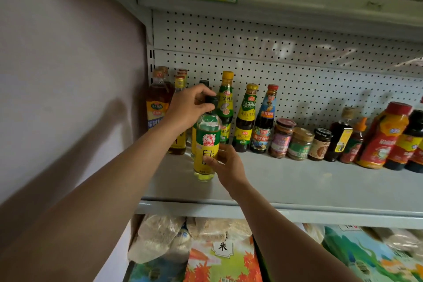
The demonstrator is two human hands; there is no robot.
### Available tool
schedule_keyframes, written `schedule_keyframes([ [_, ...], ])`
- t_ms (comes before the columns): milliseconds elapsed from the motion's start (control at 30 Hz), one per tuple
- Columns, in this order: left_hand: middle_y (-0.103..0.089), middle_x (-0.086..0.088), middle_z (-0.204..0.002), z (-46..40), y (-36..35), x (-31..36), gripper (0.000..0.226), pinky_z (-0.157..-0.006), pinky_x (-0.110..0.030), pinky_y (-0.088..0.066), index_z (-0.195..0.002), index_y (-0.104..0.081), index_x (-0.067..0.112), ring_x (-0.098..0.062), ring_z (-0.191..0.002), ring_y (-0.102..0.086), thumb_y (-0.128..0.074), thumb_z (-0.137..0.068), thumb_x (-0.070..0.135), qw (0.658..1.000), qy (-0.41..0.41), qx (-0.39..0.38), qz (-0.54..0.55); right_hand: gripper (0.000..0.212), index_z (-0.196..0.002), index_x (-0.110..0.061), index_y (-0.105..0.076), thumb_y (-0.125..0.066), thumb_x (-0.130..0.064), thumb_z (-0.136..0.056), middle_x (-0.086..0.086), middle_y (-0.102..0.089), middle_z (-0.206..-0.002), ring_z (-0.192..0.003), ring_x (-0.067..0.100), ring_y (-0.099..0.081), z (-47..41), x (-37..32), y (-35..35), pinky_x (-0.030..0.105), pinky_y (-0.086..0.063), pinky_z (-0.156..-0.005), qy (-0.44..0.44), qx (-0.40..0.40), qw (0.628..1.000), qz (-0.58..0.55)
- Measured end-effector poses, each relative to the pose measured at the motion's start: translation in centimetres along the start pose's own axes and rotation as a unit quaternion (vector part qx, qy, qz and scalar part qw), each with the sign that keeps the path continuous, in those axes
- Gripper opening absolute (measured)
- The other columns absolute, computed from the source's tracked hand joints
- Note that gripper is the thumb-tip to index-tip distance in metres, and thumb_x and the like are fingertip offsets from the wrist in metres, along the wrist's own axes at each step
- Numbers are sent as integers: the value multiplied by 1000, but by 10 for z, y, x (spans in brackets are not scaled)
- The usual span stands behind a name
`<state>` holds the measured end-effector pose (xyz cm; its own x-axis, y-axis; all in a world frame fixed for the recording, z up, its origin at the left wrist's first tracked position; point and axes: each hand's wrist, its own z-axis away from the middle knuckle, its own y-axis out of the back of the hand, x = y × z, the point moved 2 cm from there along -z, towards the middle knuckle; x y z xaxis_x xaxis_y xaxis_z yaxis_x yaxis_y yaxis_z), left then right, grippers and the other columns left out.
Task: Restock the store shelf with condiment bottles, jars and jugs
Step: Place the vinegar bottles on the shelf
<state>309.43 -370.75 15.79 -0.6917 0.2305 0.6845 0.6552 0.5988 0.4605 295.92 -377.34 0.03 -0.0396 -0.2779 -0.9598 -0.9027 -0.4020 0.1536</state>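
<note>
Nearest, the right hand (225, 162) pinches the lower yellow label of a vinegar bottle (206, 144) standing upright on the grey shelf (297, 185). Above, the left hand (190, 107) has its grip curled round the bottle's dark cap. Behind stands a row of sauce bottles (246, 119) and jars (299, 143) against the pegboard (274, 52)

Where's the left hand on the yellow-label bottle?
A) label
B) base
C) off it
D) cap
D: the left hand curls over the dark cap of the bottle, while the right hand holds the label lower down.
</note>
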Motion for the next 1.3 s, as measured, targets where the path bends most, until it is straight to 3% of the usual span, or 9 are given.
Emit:
schedule_keyframes([
  [100,-66,3,-119,-7,2,-5,28,-89,-23,-46,-110,-70,24,-15,-113,-60,-76,-84,17,1000,-6,1,-30,39,-109,-29,-57,-84,-25,-82,-6,-71,-109,-104,12,-67,-6,-1,-4,28,-55,-87,4,14,1000,20],
  [233,-46,-1,-151,-20,9,-5,17,-108,-25,-26,-105,-71,23,-14,-139,-41,-70,-89,28,997,-29,-26,-63,48,-120,-24,-56,-84,-30,-82,-2,-66,-126,-120,13,-59,-12,1,-5,37,-51,-101,-3,11,999,42],
  [433,-55,0,-141,-44,14,5,35,-100,-34,-40,-105,-66,16,-20,-129,-50,-63,-90,48,988,-13,-105,-110,50,-125,-18,-50,-80,-22,-86,-1,-62,-130,-122,11,-56,-16,-3,-10,33,-50,-101,1,-2,999,34],
  [500,-41,2,-153,-54,15,6,55,-107,-40,-39,-124,-55,24,-20,-136,-41,-72,-80,52,964,-4,-196,-179,49,-122,-22,-48,-81,-23,-86,-2,-62,-130,-120,9,-56,-19,-2,-10,34,-50,-102,8,-7,999,38],
  [567,-13,2,-165,-65,14,7,97,-119,-44,-25,-153,-25,33,-20,-148,-19,-78,-73,53,923,2,-281,-264,50,-124,-22,-48,-81,-23,-86,-2,-62,-131,-120,10,-57,-22,-1,-10,34,-50,-101,8,-10,999,37],
  [667,6,5,-165,-75,10,4,117,-122,-40,-8,-158,-2,29,-17,-151,2,-80,-73,47,871,-6,-338,-357,54,-129,-17,-49,-81,-22,-86,-1,-61,-135,-121,11,-57,-26,2,-11,35,-51,-101,8,-14,999,28],
  [900,10,6,-165,-80,2,-11,113,-121,-36,-9,-158,-4,26,-17,-151,3,-79,-76,44,861,-12,-339,-380,56,-131,-15,-49,-81,-25,-86,-2,-62,-135,-117,5,-58,-32,8,-11,18,-49,-88,16,-15,1000,15],
  [1100,9,1,-165,-85,1,-8,101,-122,-40,-8,-158,-5,28,-19,-152,5,-67,-84,54,843,-37,-323,-428,51,-124,-22,-47,-80,-25,-86,-2,-61,-136,-129,10,-55,-39,12,-12,31,-51,-99,20,-24,999,6],
  [1300,-21,1,-162,-86,-1,-7,87,-110,-41,-31,-153,-26,37,-26,-146,-24,-77,-82,36,877,-18,-306,-371,50,-124,-19,-46,-80,-24,-86,-2,-62,-132,-128,9,-56,-51,16,-15,32,-51,-100,20,-24,1000,4],
])
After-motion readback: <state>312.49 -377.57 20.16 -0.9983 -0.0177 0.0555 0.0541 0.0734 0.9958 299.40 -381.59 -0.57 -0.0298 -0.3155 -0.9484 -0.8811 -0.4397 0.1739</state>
